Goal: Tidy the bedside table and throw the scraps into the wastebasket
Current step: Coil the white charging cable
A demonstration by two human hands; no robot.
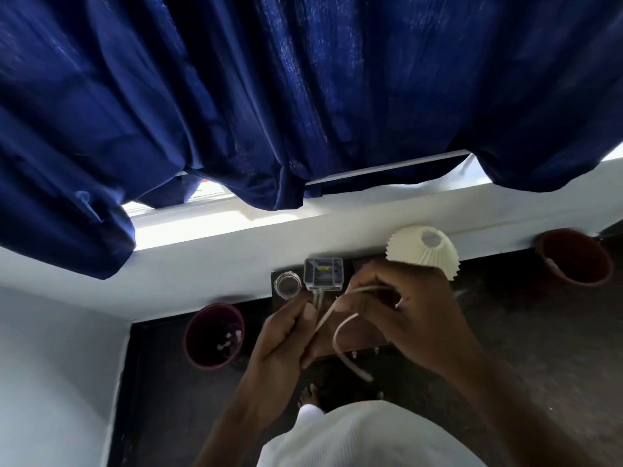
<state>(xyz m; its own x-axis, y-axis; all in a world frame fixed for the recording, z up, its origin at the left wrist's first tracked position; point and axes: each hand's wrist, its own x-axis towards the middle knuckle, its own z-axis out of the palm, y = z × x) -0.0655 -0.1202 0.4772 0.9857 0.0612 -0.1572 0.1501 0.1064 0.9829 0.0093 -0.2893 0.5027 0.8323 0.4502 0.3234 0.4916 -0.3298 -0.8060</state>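
Note:
Over the small dark bedside table [362, 338] both my hands hold a white cable [337, 335] that loops between them. My left hand [286, 335] grips one part of it with curled fingers. My right hand [401, 311] pinches another part, and the loose end hangs down past the table's front. At the back of the table stand a clear glass [287, 284] and a small grey square clock [323, 273]. A cream pleated lampshade [424, 252] rises at the back right. Left of the table, on the floor, a dark red wastebasket [199, 342] holds a few white scraps.
A second reddish basket [574, 257] stands on the floor at the right by the wall. A white sill runs behind the table under a blue curtain [303, 96]. The floor is dark; my bare foot [305, 396] and white clothing show below.

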